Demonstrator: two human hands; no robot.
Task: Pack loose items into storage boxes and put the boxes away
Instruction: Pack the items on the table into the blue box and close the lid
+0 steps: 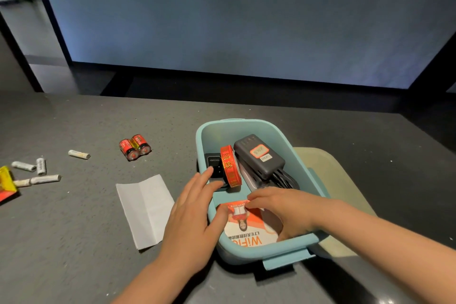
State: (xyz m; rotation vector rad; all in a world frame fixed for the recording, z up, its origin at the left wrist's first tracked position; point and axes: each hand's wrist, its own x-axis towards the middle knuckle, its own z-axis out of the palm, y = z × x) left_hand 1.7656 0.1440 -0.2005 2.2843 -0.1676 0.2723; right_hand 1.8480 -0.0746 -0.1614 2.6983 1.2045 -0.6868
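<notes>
Both my hands in the blue storage box (254,131): right hand (283,207) curled, pinching the orange WiFi leaflet's (249,229) top edge; left hand (195,212) spread, thumb on the leaflet, fingertips on the black device (214,164). Red tape roll (230,165) and dark charger (259,155) at 12 o'clock of the leaflet. Batteries (134,147) on table (74,242) at 10 o'clock of the box.

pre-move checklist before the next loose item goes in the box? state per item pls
1. Blue box open, lid off: ok.
2. Orange WiFi leaflet lying flat in box: cannot tell, both hands cover it.
3. Left hand free to reach: not ok, fingers touch the black device.
4. Right hand free: not ok, inside box on leaflet.
5. Red batteries and white batteries packed: not ok, loose on the counter.
6. Room left in box: cannot tell.
</notes>
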